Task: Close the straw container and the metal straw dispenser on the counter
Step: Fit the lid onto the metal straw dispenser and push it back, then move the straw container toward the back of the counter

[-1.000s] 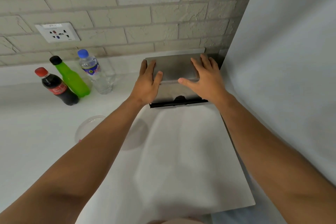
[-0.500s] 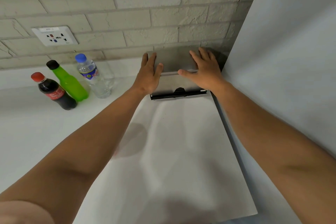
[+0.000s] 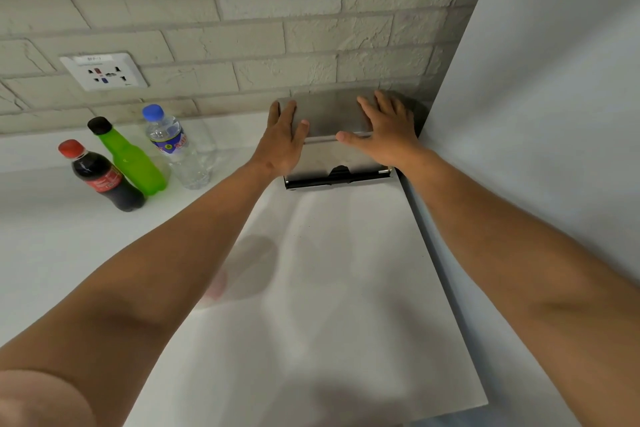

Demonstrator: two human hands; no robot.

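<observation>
Pressure is applied by left hand (image 3: 282, 140) and right hand (image 3: 388, 130), spread flat, so the metal straw dispenser (image 3: 332, 114) lid is seated shut.

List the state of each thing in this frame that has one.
Metal straw dispenser: lid down, both hands flat on top.
Left hand: open, pressing.
Right hand: open, pressing.
Cola bottle: upright, capped.
Green bottle: upright, capped.
Water bottle: upright, capped.

Bottles (image 3: 131, 163) stand left of dispenser (image 3: 332, 135); wall (image 3: 242, 10) behind.
</observation>
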